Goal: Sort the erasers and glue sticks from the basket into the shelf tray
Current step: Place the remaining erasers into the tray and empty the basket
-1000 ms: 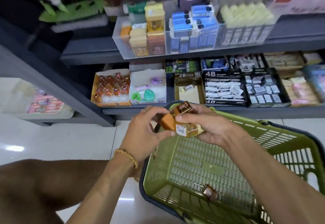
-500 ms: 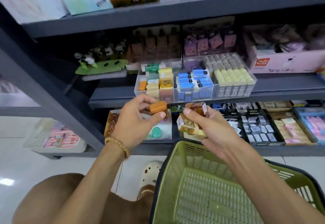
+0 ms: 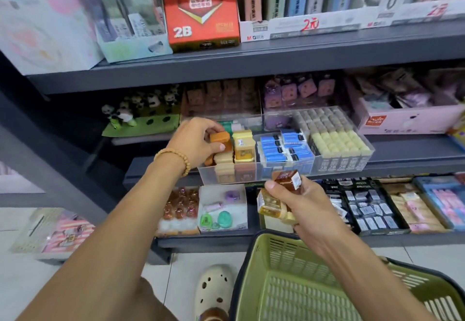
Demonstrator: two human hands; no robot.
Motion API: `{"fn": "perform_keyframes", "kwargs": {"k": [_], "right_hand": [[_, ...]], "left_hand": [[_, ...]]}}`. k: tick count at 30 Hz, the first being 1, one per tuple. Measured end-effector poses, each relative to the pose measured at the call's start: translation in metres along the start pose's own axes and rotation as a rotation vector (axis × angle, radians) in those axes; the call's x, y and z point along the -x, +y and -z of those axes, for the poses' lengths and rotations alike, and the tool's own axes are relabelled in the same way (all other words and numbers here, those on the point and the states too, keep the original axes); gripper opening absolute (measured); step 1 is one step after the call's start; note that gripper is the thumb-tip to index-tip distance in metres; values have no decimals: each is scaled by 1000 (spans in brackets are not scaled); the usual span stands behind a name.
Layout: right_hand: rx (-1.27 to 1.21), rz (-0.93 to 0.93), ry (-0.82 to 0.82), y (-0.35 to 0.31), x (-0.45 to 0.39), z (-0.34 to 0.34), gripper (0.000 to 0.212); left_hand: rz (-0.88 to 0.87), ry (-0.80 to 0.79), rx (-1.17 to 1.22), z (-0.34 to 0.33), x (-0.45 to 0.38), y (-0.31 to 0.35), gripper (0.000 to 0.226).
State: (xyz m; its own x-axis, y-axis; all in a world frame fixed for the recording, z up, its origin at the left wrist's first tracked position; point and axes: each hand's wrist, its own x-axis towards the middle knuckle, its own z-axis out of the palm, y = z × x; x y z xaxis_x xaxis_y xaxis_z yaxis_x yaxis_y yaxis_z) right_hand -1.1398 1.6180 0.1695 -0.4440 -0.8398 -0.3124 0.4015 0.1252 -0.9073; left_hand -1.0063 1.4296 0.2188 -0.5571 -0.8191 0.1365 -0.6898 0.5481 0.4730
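Orange eraser (image 3: 220, 137) half-hidden by left hand (image 3: 198, 142).

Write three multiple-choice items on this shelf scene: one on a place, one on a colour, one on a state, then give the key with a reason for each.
1. Where is the left hand?
A. inside the basket
B. at the clear shelf tray
C. on the top shelf

2. What colour is the basket?
A. green
B. red
C. white

3. What is the right hand doing?
A. hanging open
B. pressing flat on the shelf
C. gripping small packaged items

Key: 1 B, the left hand holds an orange block over the tray's left compartment. 2 A, its mesh walls are olive green. 3 C, its fingers curl round a brown pack and a yellow one.
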Motion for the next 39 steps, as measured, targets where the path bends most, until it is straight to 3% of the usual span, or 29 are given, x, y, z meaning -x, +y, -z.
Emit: {"fn": "perform_keyframes", "kwargs": {"k": [6, 9, 12, 13, 18, 23, 26, 33, 39], "right_hand": [[-16, 24, 33, 6, -3, -2, 12], [-22, 38, 55, 6, -2, -4, 11], [-62, 58, 79, 5, -2, -7, 9], [-68, 70, 84, 4, -2, -9, 9], [-22, 159, 98, -2, -5, -27, 11], [-66, 170, 70, -11, -2, -39, 10], [-18, 200, 82, -11, 2, -42, 11], [231, 180, 93, 1, -2, -38, 13], [197, 162, 54, 0, -2, -38, 17]], "left_hand": [[-54, -59, -73, -6, -14, -3, 40], [-33, -3, -45, -1, -6, -3, 50], [-44, 129, 147, 2, 18, 5, 23], [-49, 96, 241, 1, 28, 10, 14], [-10, -295, 577, -7, 69, 34, 22], [51, -335, 796, -4, 72, 24, 25], [102, -278, 872, 1, 72, 14, 21], [151, 106, 822, 17, 51, -9, 32], [78, 81, 566, 9, 30, -25, 34]]}}
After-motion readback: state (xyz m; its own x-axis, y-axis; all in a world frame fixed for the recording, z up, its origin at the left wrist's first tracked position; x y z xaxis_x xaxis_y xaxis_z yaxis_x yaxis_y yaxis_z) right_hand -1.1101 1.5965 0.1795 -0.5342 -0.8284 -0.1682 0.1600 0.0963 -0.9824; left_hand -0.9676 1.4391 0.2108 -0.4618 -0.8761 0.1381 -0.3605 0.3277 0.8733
